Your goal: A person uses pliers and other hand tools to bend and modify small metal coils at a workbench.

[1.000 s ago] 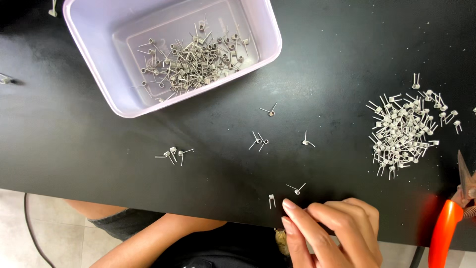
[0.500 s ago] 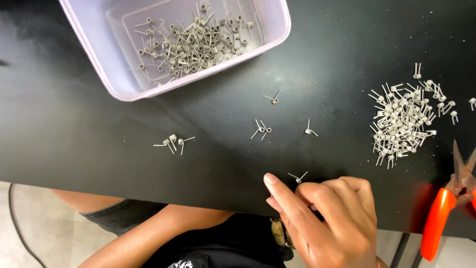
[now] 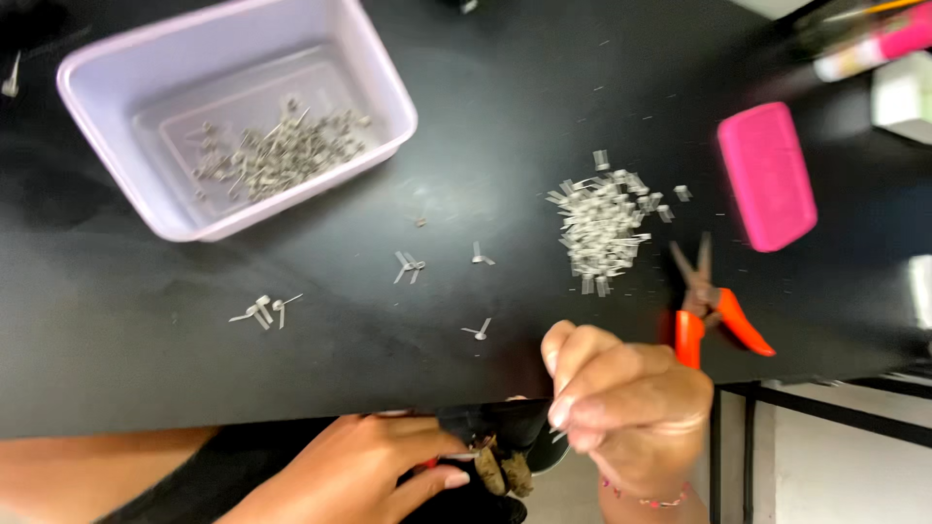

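The right hand (image 3: 631,398), which lay low over the near edge of the black surface (image 3: 116,359) a moment ago, has lifted with fingers pressed together, seemingly pinching a small metal spring at the fingertips, though blur makes that uncertain. The left hand (image 3: 379,466) has come into the lower middle of the frame below the edge, closed around a small dark tool. One loose spring (image 3: 478,331) lies just above the right hand; the spring pile (image 3: 597,228) and orange-handled cutters (image 3: 709,311) lie centre right, the lilac tray (image 3: 320,155) upper left.
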